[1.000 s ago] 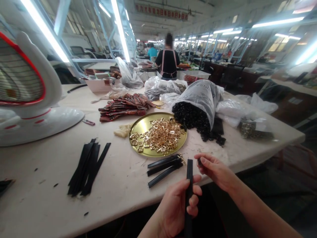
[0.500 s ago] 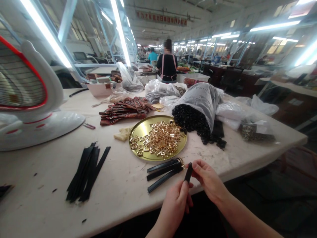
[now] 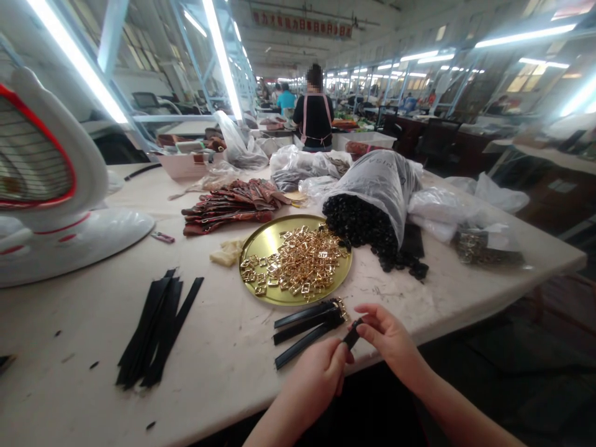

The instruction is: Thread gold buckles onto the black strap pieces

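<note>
Both my hands meet at the table's near edge around a black strap [image 3: 352,333]. My left hand [image 3: 314,377] is closed round its lower part, which is hidden below the fingers. My right hand [image 3: 388,335] pinches the strap's top end. Just left of them lie a few black straps with gold buckles [image 3: 307,324]. Behind those sits a round gold tray [image 3: 267,239] heaped with gold buckles [image 3: 302,259]. A pile of plain black straps [image 3: 156,329] lies further left on the table.
A grey plastic bag spilling small black pieces [image 3: 372,214] lies right of the tray. Reddish-brown straps [image 3: 230,208] are stacked behind it. A white and red fan [image 3: 46,186] stands at the left. More bags [image 3: 465,214] lie at the right. A person in an apron [image 3: 316,115] stands far back.
My left hand has slid up the strap, so less of it shows. My right hand has moved in and taken hold of the strap's top end. Both hands have shifted slightly left.
</note>
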Action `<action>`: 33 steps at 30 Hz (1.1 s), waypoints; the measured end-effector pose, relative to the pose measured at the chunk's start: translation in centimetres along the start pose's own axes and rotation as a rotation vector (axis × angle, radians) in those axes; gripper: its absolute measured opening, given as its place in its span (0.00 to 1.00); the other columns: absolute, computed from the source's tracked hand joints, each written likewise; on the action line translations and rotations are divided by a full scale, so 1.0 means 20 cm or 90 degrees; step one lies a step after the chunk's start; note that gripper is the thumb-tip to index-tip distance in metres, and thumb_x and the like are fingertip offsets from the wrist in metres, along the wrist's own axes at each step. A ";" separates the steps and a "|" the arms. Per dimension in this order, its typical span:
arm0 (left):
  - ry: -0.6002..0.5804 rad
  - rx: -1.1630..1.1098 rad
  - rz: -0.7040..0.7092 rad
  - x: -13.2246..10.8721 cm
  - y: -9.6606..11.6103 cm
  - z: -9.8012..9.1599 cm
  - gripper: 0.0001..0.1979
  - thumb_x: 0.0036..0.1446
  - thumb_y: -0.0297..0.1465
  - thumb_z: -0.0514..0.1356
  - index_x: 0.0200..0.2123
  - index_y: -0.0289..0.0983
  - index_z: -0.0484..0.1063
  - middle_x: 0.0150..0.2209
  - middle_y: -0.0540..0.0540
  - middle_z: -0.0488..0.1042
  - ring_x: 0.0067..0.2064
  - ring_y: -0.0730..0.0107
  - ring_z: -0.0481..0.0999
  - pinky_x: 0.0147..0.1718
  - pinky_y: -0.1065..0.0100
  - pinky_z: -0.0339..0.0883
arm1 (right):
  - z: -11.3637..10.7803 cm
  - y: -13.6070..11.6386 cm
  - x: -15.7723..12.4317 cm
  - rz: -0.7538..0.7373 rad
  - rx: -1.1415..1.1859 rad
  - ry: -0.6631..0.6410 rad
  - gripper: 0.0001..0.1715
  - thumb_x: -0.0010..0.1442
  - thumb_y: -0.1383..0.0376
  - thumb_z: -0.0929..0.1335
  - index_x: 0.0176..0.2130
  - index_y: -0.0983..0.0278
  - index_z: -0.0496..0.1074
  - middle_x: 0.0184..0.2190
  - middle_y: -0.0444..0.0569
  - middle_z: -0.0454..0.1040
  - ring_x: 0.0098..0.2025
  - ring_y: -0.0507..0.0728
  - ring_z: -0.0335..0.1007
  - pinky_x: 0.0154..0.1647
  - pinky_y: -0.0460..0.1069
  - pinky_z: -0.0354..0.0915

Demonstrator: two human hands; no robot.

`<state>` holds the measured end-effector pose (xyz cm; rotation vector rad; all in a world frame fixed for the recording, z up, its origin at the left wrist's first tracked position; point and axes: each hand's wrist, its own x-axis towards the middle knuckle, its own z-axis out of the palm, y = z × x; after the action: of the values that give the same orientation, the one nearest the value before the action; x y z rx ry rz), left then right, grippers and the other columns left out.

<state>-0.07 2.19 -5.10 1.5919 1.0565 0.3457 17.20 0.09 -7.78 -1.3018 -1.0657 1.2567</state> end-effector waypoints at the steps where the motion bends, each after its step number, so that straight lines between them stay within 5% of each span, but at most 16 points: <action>1: 0.022 0.005 0.005 0.01 0.00 0.01 0.17 0.57 0.39 0.46 0.28 0.37 0.69 0.14 0.54 0.64 0.18 0.73 0.63 0.20 0.73 0.54 | 0.01 0.01 0.00 0.036 0.080 -0.009 0.16 0.51 0.60 0.70 0.41 0.62 0.69 0.32 0.46 0.74 0.34 0.54 0.68 0.39 0.50 0.62; 6: 0.112 -0.024 0.012 0.04 -0.04 0.07 0.15 0.58 0.39 0.47 0.33 0.37 0.67 0.16 0.54 0.63 0.19 0.72 0.63 0.21 0.72 0.54 | 0.10 0.04 0.01 0.138 0.264 -0.028 0.13 0.47 0.61 0.72 0.34 0.64 0.72 0.29 0.44 0.71 0.27 0.49 0.62 0.32 0.45 0.59; 12: 0.151 -0.193 -0.017 0.09 -0.09 0.09 0.28 0.58 0.42 0.45 0.56 0.31 0.50 0.12 0.59 0.58 0.15 0.74 0.56 0.16 0.73 0.50 | 0.19 0.03 0.01 0.057 0.092 -0.075 0.14 0.51 0.55 0.69 0.32 0.64 0.71 0.26 0.42 0.70 0.28 0.51 0.63 0.32 0.46 0.60; 16: 0.165 -0.237 0.002 0.13 -0.11 0.01 0.22 0.54 0.45 0.50 0.44 0.34 0.62 0.14 0.58 0.58 0.15 0.78 0.55 0.14 0.76 0.48 | 0.14 -0.01 0.10 -0.046 -0.136 -0.117 0.14 0.56 0.56 0.65 0.32 0.65 0.70 0.27 0.45 0.70 0.30 0.54 0.66 0.33 0.47 0.61; 19: 0.212 -0.293 -0.049 0.14 -0.12 -0.08 0.19 0.53 0.48 0.49 0.27 0.37 0.62 0.12 0.58 0.56 0.14 0.81 0.52 0.13 0.78 0.43 | 0.06 -0.06 0.33 -0.165 -0.334 -0.056 0.13 0.56 0.60 0.65 0.40 0.63 0.68 0.32 0.47 0.71 0.34 0.54 0.66 0.36 0.48 0.62; 21: 0.217 -0.348 -0.087 0.14 -0.13 -0.12 0.21 0.52 0.51 0.47 0.25 0.38 0.60 0.11 0.59 0.55 0.12 0.82 0.48 0.11 0.78 0.40 | 0.02 -0.08 0.53 -0.214 -0.477 0.006 0.09 0.57 0.64 0.63 0.39 0.63 0.69 0.33 0.48 0.70 0.34 0.54 0.65 0.37 0.49 0.62; 26: 0.216 -0.392 -0.090 0.13 -0.15 -0.13 0.21 0.52 0.51 0.48 0.25 0.38 0.60 0.10 0.59 0.54 0.12 0.82 0.47 0.11 0.78 0.39 | 0.02 -0.05 0.93 -0.224 -0.652 -0.031 0.04 0.49 0.71 0.67 0.29 0.64 0.70 0.31 0.47 0.69 0.31 0.53 0.63 0.35 0.48 0.60; 29: 0.235 -0.386 -0.083 0.10 -0.15 -0.13 0.21 0.52 0.50 0.49 0.26 0.37 0.61 0.11 0.58 0.56 0.13 0.82 0.50 0.12 0.78 0.41 | 0.03 -0.04 0.97 -0.226 -0.650 -0.033 0.05 0.47 0.74 0.67 0.24 0.64 0.68 0.26 0.45 0.67 0.28 0.52 0.61 0.31 0.47 0.58; 33: 0.253 -0.388 -0.048 0.12 -0.11 -0.14 0.18 0.50 0.48 0.54 0.26 0.37 0.60 0.11 0.59 0.58 0.12 0.83 0.51 0.12 0.79 0.42 | 0.06 -0.11 0.79 -0.263 -0.625 -0.012 0.04 0.52 0.72 0.64 0.27 0.64 0.67 0.27 0.45 0.66 0.31 0.53 0.62 0.33 0.47 0.60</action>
<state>-1.68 5.71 -6.86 0.9522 1.1599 0.8681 17.26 16.00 -7.42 -1.6248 -1.9687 0.3975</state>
